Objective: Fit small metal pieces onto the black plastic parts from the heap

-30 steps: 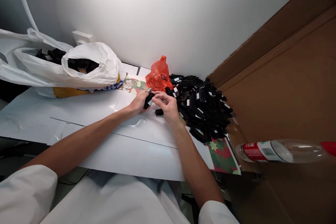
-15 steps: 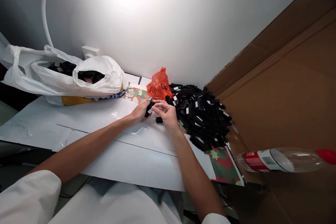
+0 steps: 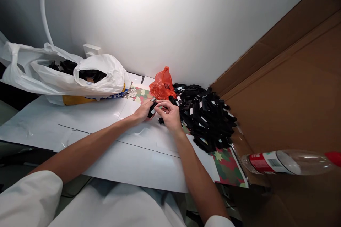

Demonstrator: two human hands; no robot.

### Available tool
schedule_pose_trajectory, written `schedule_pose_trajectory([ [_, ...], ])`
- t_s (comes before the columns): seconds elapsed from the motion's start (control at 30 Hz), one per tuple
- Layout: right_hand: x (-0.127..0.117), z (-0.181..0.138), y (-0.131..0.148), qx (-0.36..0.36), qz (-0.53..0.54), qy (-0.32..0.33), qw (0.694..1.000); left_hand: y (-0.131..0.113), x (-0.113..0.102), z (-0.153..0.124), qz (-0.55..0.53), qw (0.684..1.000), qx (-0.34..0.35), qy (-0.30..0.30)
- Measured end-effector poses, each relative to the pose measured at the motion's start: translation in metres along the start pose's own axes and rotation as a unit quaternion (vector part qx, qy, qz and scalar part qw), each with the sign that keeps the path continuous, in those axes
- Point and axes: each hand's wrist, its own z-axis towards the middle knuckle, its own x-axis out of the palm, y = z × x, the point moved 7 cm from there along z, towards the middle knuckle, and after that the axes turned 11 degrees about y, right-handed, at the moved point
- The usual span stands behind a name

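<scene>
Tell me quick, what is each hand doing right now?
Left hand: closed, holding a small black part.
Right hand: fingers curled against that part; grip cannot be told.

Black clips (image 3: 205,120), orange-red bag (image 3: 162,85), white bag (image 3: 80,74), red-green camouflage mat (image 3: 227,166).

Right hand (image 3: 170,115) edged closer over black part (image 3: 152,110) in left hand (image 3: 144,110).
</scene>
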Motion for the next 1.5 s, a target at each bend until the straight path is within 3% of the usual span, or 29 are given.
schedule_pose_trajectory([
  [0.5, 0.002, -0.003, 0.016, -0.028, -0.066, -0.019, 0.997, 0.004, -0.002, 0.005, -0.014, 0.998, 0.059, 0.020],
  [0.77, -0.004, -0.005, 0.009, 0.016, -0.060, -0.050, 0.997, -0.004, 0.004, -0.003, 0.022, 0.996, 0.061, 0.056],
  [0.97, -0.009, -0.001, 0.012, 0.035, -0.053, -0.015, 0.998, -0.005, 0.011, -0.005, 0.042, 0.992, 0.077, 0.086],
  [1.1, -0.024, 0.004, 0.009, 0.033, -0.003, -0.053, 0.998, -0.001, 0.005, -0.002, -0.033, 0.997, 0.046, 0.050],
  [1.2, -0.042, 0.012, 0.010, 0.028, -0.075, -0.086, 0.993, 0.004, -0.006, -0.002, -0.116, 0.993, -0.002, -0.004],
  [1.27, -0.052, 0.023, 0.016, 0.028, -0.207, -0.083, 0.974, 0.004, -0.012, -0.004, -0.161, 0.986, -0.013, -0.028],
  [1.37, -0.059, 0.048, 0.021, 0.061, -0.400, -0.052, 0.913, 0.005, -0.019, -0.006, -0.203, 0.978, -0.008, -0.047],
  [1.5, -0.048, 0.087, 0.006, 0.176, -0.528, 0.061, 0.828, 0.010, -0.027, -0.006, -0.231, 0.971, 0.007, -0.063],
])
